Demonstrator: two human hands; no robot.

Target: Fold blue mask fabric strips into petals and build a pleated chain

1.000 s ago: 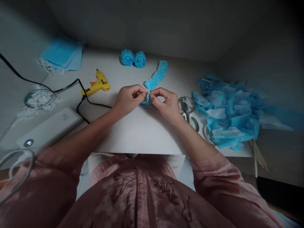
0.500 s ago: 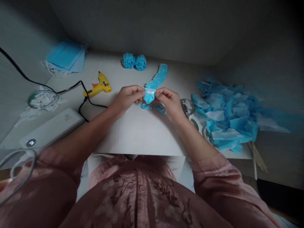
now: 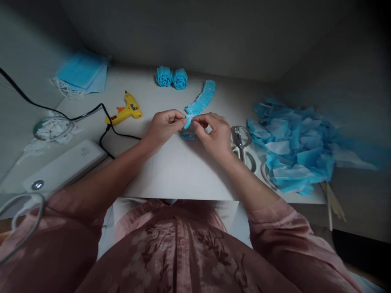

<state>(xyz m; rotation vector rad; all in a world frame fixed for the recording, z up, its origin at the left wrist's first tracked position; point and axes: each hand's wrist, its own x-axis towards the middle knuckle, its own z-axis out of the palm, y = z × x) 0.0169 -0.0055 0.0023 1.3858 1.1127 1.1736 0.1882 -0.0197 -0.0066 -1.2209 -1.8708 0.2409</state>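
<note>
Between the fingertips of both hands is a small blue piece, narrow and folded in look. My left hand pinches its left side, and my right hand has thumb and forefinger closed on its right side. Just beyond them a curved blue strip lies on the white table, its near end close to the fingers. A small blue folded piece rests below the fingertips. Two blue rosettes sit side by side at the back.
On the left are a yellow glue gun with a black cable, blue masks, a dish of white scraps and a white power bank. Scissors lie to the right, beside a heap of blue scraps.
The held piece has gone from flat and wide to narrow. My right hand has moved left, over where another small folded piece was, and more of the scissors shows.
</note>
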